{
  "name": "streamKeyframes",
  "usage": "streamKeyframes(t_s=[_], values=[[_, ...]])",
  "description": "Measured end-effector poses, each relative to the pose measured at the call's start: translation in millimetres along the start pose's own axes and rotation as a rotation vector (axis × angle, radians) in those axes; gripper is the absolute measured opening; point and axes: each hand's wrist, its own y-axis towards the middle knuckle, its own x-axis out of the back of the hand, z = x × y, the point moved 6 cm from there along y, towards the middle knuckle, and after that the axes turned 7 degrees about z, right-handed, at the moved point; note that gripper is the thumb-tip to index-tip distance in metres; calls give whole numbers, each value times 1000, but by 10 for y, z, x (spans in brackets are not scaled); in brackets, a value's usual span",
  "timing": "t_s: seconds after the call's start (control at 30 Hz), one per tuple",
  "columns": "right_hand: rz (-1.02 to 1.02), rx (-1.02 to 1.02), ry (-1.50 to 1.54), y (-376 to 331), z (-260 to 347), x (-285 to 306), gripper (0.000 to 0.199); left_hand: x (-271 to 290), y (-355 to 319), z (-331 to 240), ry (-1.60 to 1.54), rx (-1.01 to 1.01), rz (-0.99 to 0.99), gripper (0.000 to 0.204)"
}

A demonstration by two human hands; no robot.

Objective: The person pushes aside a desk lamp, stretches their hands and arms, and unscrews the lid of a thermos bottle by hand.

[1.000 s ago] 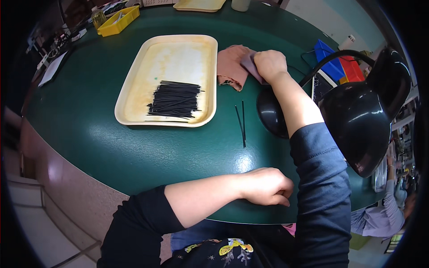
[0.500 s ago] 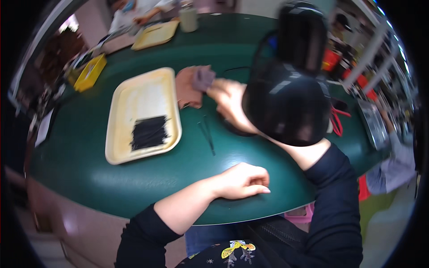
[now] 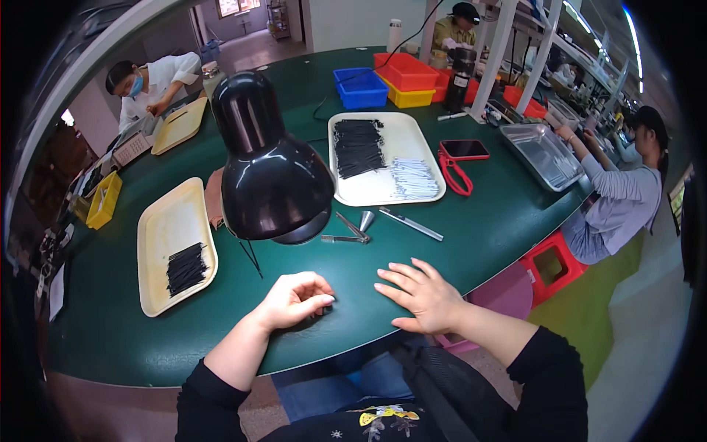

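My left hand [image 3: 298, 300] rests on the green table [image 3: 353, 276] near its front edge, fingers curled in and thumb across them. A dark patch shows under its fingertips; I cannot make out what it is. My right hand [image 3: 426, 298] is over the table's front edge, fingers spread, holding nothing. Beyond the hands lie a hinged metal tool [image 3: 353, 230], a small metal cone [image 3: 366, 219] and a slim silver pen-like tool [image 3: 411, 223]. Two thin black sticks [image 3: 252, 258] lie left of my left hand. A brown cloth [image 3: 215, 197] is mostly hidden behind the black lamp [image 3: 276, 188].
The left cream tray [image 3: 173, 221] holds black sticks [image 3: 185, 269]. Another tray [image 3: 357, 193] holds black [image 3: 359, 147] and pale sticks [image 3: 414, 179]. Nearby are a phone [image 3: 465, 149] with red strap, coloured bins [image 3: 405, 71] and a metal tray [image 3: 541, 155]. Co-workers sit left, right and behind.
My right hand has left the cloth behind the lamp and come back to the front edge, fingers spread. The view has swung right, bringing the second tray and tools into sight.
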Motion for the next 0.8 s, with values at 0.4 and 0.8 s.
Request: streamKeyframes(t_s=[0.4, 0.8], values=[[-218, 27, 116, -117, -115, -69, 55, 6, -56, -93, 483, -240, -410, 3], [-294, 39, 82, -179, -106, -21, 49, -423, -74, -174, 1253, 135, -322, 67]])
